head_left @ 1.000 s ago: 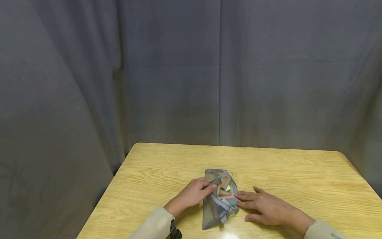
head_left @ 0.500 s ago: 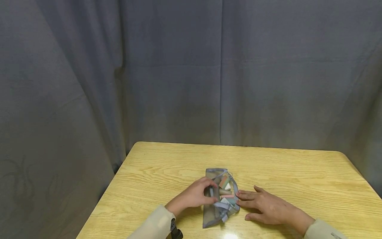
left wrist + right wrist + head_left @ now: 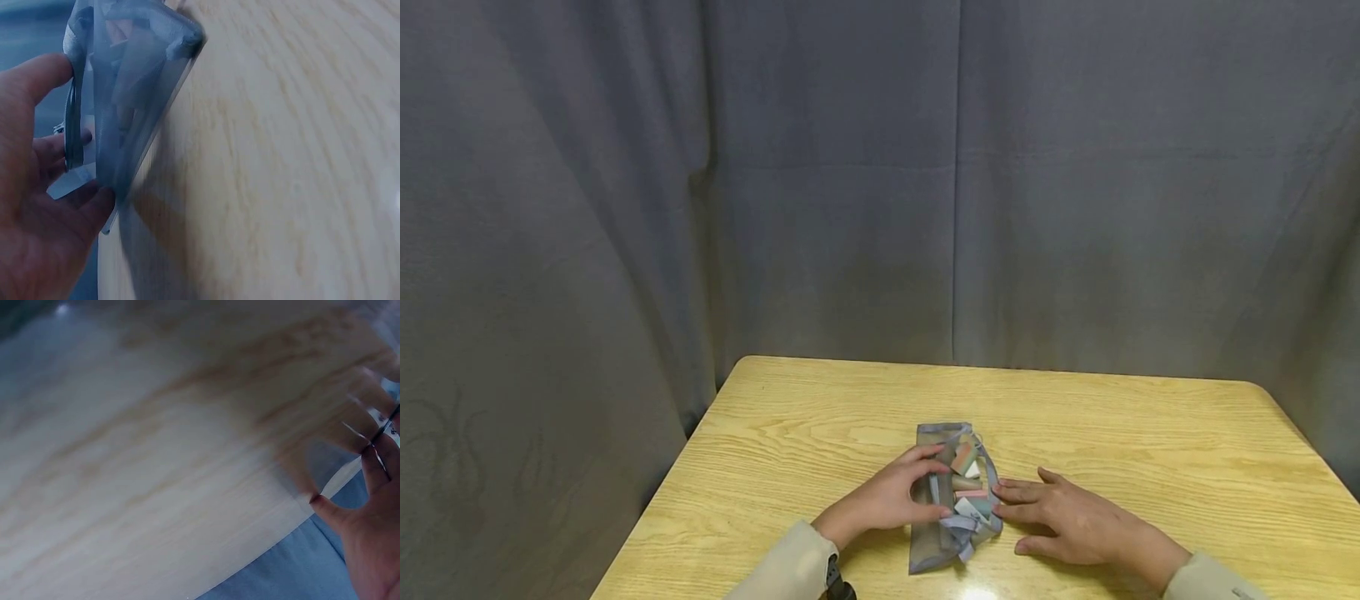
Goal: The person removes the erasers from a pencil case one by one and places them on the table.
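In the head view, a pale yellow wood-grain table (image 3: 820,433) stands before a dark grey cloth curtain (image 3: 835,208). On its near half lies a grey-blue see-through mesh pouch (image 3: 928,537) between 2 bare hands, its mouth gaping to the right. Small pieces show there: an orange-and-green block (image 3: 965,458), a pink strip (image 3: 972,493) and others. The left hand (image 3: 891,496) reaches over the mouth with thumb and fingers well apart, seemingly so that the mouth spreads. The right hand (image 3: 1071,518) lies low, fingers nearly straight and slightly apart, tips at the pouch's right edge, probably to steady it.

In the left wrist view, the thumb touches the pouch's banded edge and a fingertip meets the lower mesh; the pouch is tented off the table there, likely by this hand.

In the right wrist view, blur and cropping hide how the right fingertips meet the pouch; the thumb stands apart.
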`<control>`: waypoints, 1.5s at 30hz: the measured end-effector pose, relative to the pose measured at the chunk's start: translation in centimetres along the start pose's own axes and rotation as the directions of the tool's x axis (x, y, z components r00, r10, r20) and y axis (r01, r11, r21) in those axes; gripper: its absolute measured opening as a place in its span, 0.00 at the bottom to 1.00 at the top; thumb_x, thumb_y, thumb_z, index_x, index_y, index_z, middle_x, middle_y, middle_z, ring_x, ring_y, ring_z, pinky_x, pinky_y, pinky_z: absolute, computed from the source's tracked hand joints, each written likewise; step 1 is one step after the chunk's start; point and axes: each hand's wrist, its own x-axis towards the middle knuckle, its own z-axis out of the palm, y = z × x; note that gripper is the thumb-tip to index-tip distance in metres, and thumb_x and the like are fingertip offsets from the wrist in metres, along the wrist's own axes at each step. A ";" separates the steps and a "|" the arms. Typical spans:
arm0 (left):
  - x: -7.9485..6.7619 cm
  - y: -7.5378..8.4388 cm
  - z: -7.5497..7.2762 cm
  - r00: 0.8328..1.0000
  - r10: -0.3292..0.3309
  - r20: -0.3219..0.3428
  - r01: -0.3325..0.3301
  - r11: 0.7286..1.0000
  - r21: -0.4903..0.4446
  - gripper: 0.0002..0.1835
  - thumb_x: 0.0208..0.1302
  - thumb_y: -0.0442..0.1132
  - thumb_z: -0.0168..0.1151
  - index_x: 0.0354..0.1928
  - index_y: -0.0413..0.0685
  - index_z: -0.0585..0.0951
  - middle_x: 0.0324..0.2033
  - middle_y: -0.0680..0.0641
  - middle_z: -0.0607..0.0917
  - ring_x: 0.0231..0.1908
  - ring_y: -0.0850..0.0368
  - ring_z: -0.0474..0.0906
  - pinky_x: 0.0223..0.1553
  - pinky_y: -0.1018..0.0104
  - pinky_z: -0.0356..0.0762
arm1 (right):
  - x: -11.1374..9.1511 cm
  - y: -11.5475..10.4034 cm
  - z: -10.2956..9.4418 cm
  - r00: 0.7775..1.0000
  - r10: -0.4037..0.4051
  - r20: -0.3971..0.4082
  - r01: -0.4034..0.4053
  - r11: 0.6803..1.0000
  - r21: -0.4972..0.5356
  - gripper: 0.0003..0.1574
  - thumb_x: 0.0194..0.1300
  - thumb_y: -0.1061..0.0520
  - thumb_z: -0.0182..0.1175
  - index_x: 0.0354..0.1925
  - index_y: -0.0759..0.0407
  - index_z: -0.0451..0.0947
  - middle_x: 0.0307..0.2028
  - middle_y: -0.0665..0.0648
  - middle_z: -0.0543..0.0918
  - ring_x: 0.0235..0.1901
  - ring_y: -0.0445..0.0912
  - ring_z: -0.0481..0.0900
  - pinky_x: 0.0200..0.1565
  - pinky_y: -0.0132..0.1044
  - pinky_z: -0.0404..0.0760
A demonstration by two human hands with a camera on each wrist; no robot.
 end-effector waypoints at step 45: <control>0.6 0.8 -0.4 0.998 -0.013 0.057 0.013 1.000 0.006 0.27 0.66 0.62 0.64 0.60 0.59 0.73 0.78 0.60 0.55 0.75 0.53 0.57 0.69 0.52 0.65 | 3.6 0.0 -2.4 0.945 0.286 -0.159 -0.191 0.876 0.442 0.29 0.67 0.50 0.69 0.60 0.62 0.78 0.45 0.60 0.80 0.38 0.40 0.82 0.40 0.35 0.84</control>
